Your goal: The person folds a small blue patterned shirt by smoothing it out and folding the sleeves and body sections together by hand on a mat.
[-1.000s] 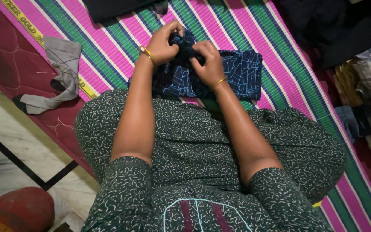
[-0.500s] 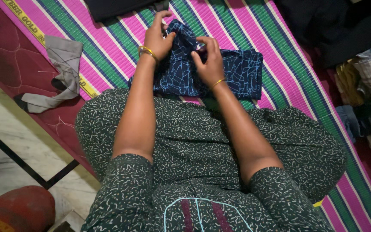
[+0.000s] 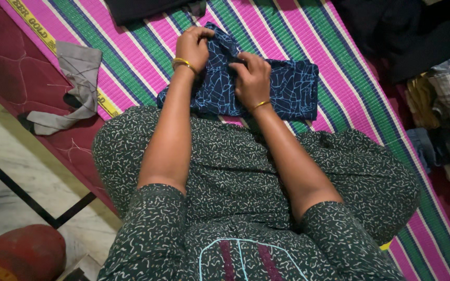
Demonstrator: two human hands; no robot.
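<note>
Your left hand has lifted a fold of navy patterned cloth, pinching it; right hand stays pressing cloth flat on striped mat; fold half-turned

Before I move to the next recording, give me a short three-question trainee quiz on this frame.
1. True or false: both hands are on the dark blue patterned cloth.
2. Which hand lifts a fold of the cloth off the mat? A) left hand B) right hand C) neither
3. What lies on the red surface to the left of the striped mat?

Key:
1. True. Each hand grips or presses it.
2. A. The left hand pinches a raised fold; the right hand presses the cloth flat.
3. A crumpled grey cloth, apart from both hands.
</note>
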